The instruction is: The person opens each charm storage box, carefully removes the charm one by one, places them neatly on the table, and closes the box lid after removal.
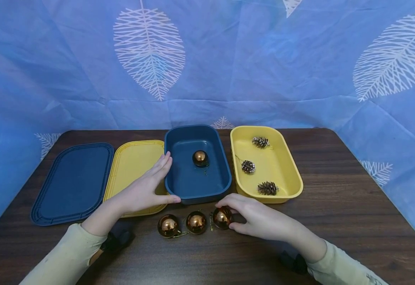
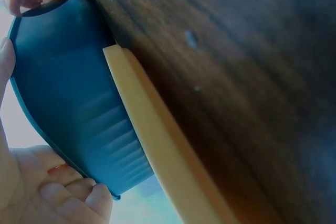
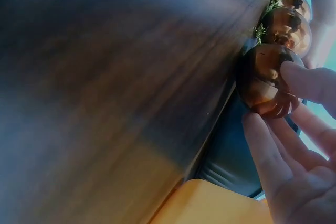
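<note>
The right hand pinches a shiny copper-brown Christmas bauble between thumb and fingers, at the right end of a short row on the table. Two like baubles, the middle bauble and the left bauble, lie beside it with gold strings. Behind the row stands a blue bin with one bauble inside. At that bin's left side the left hand lies with fingers extended along the rim and its thumb by the near corner. In the right wrist view, thumb and fingertips touch the held bauble.
A yellow bin holding three pinecones, one being the near pinecone, stands right of the blue one. Leftward lie a yellow lid, partly under the left arm, and a blue lid. Blue cloth hangs behind the wooden table.
</note>
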A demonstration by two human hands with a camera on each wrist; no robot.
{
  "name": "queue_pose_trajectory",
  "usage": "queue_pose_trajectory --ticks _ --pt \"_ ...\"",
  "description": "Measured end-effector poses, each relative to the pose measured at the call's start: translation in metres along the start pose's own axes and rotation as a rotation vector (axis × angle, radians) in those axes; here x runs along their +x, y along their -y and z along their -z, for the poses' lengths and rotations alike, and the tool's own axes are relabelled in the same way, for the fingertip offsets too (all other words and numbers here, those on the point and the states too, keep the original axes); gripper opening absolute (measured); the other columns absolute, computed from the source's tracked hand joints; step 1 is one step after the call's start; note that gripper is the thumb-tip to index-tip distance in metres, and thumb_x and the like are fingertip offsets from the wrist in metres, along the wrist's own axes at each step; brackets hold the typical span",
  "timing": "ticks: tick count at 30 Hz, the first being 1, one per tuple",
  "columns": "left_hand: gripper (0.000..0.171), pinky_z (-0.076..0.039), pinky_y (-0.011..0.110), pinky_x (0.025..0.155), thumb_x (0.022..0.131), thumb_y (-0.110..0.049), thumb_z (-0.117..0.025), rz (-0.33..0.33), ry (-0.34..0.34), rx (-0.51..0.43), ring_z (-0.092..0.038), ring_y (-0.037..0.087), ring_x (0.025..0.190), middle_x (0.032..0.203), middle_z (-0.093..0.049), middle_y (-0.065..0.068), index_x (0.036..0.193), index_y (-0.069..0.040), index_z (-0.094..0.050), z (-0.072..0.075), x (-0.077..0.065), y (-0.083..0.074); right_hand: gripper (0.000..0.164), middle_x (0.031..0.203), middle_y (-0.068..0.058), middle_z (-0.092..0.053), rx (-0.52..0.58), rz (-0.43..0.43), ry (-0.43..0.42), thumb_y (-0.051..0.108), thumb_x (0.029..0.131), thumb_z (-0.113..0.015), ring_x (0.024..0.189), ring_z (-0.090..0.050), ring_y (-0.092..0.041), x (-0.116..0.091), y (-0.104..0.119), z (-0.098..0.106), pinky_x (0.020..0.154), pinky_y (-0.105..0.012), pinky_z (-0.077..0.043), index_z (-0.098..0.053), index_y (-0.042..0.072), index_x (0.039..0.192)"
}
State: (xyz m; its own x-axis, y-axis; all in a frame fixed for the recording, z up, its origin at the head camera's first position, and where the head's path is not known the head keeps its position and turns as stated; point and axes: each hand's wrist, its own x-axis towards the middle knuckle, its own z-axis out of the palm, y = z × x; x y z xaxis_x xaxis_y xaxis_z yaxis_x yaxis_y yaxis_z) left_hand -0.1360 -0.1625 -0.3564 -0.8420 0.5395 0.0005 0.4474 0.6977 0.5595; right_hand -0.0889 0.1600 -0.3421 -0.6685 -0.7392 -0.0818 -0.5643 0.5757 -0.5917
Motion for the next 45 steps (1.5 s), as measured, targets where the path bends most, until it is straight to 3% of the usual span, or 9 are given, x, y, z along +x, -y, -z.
queue_pose_trajectory --ticks 32,45 --pt "0.112 -0.018 0.052 0.111 0.075 -0.071 -0.061 -0.003 -0.008 -0.010 0.006 0.020 0.145 0.158 0.013 -0.007 0.154 -0.018 0.000 0.000 0.000 0.001 0.045 0.131 0.007 -0.050 -0.052 0.024 0.014 0.013 0.088 -0.069 0.118 -0.050 -0.009 -0.001 0.006 -0.001 0.092 -0.030 -0.047 -0.054 0.014 0.131" --pt "0.111 -0.018 0.052 0.111 0.077 -0.070 -0.061 -0.014 -0.016 -0.006 0.005 0.021 0.145 0.158 0.013 -0.007 0.154 -0.017 -0.001 -0.001 0.000 0.002 0.050 0.132 0.008 -0.049 -0.083 0.056 -0.017 0.014 0.088 -0.071 0.119 -0.048 -0.007 -0.002 0.020 0.016 0.094 -0.030 -0.045 -0.051 0.017 0.134"
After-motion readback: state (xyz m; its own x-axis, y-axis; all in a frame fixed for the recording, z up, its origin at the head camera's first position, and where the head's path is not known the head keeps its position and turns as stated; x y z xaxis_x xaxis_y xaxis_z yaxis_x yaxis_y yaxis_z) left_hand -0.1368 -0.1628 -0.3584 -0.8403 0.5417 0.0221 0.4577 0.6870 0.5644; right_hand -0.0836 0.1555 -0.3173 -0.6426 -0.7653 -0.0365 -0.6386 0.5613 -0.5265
